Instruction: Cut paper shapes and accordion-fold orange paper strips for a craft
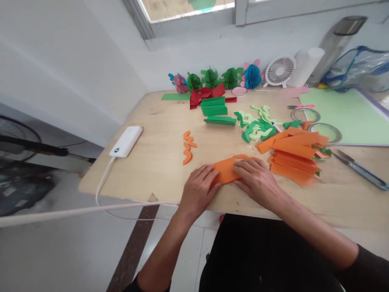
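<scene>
A folded piece of orange paper [226, 170] lies near the table's front edge, between both hands. My left hand [199, 184] grips its left end, fingers together on top and thumb along the near edge. Across the right end, the fingers of my right hand [253, 176] press down, with the thumb at the near side. Just beyond the right hand is a thin orange strip [241, 156]. Wavy orange cut-outs [187, 148] rest on the wood to the left. Right of my right hand spreads a pile of folded orange paper [296, 156].
Snips [361, 168] lie at the right, near tape rolls [325, 133] and a green sheet [349, 113]. Green cut-outs [258, 129] and folded green paper [214, 106] sit farther back. A white power bank [127, 141] with a cable is at left; a small fan [280, 71] stands by the wall.
</scene>
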`<state>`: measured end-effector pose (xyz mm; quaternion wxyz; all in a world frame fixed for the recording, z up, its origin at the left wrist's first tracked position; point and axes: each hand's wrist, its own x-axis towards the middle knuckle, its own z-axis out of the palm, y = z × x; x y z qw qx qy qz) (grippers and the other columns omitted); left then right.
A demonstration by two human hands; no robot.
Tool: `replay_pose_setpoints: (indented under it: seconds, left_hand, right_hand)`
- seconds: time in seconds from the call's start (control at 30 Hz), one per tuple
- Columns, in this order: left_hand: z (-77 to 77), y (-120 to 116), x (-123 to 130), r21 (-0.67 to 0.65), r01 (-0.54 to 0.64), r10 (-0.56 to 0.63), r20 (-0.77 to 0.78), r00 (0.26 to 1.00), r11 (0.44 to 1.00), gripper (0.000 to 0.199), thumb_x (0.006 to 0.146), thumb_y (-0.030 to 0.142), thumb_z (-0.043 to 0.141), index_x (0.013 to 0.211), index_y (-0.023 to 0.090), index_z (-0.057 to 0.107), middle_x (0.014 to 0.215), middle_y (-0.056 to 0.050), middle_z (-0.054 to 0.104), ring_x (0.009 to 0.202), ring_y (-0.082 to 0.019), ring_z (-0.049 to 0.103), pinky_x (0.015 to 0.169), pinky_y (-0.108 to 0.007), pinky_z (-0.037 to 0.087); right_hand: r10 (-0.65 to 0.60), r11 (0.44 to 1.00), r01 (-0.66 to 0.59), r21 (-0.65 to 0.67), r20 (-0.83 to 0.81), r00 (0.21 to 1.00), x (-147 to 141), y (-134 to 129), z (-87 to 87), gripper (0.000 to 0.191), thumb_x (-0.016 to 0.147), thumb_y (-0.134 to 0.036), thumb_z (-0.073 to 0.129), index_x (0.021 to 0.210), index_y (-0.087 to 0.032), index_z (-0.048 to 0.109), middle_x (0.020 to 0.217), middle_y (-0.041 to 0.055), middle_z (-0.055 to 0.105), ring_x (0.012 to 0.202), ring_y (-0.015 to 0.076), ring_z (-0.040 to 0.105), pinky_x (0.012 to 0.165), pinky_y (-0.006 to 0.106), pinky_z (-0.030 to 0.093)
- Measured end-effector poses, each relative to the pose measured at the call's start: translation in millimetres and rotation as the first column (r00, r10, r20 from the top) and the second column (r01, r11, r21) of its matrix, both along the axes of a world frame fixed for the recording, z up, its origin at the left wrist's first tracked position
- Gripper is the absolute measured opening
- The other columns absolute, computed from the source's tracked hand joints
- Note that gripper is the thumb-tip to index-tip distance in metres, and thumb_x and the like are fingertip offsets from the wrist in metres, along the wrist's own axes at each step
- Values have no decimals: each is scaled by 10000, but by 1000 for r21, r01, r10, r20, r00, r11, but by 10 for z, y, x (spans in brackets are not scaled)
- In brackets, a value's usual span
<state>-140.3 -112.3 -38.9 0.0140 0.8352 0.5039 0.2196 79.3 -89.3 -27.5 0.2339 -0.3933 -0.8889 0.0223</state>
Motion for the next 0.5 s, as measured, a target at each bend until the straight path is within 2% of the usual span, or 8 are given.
replay_pose_setpoints:
  seconds: [0.1,0.2,0.37,0.5]
  left_hand:
    - [10,8,-25,-12,8,-8,24,1000,1000,293,946,327,451,1111,173,638,1166,-111,674,1142,-251,592,955,-431,506]
    - [28,9,-53,-3,43,-43,-1,999,999,306,926,360,496,1116,162,630,1174,-119,668,1143,-266,587,950,-440,505]
    - [83,-28,-16,44,90,-85,-103,991,995,267,899,300,541,1073,118,630,1129,-145,670,1088,-275,605,914,-413,507]
    - [116,-57,52,93,123,-98,-239,966,988,183,920,206,477,936,144,648,978,-114,689,940,-232,644,787,-341,511]
  right_hand:
    - [34,997,-31,-68,45,998,-21,47,15,209,892,-272,578,1081,-188,611,1108,94,683,1058,248,592,877,399,374]
    - [59,995,-52,-85,81,995,-23,69,32,205,886,-266,585,1077,-199,616,1096,86,686,1049,242,593,862,399,369]
    - [64,998,-60,-25,181,981,-35,76,92,125,917,-227,527,959,-192,639,1016,69,698,929,206,608,851,375,350]
    - [88,996,-93,11,235,968,-45,88,133,225,948,-156,440,839,-182,636,943,56,705,867,173,610,852,355,346]
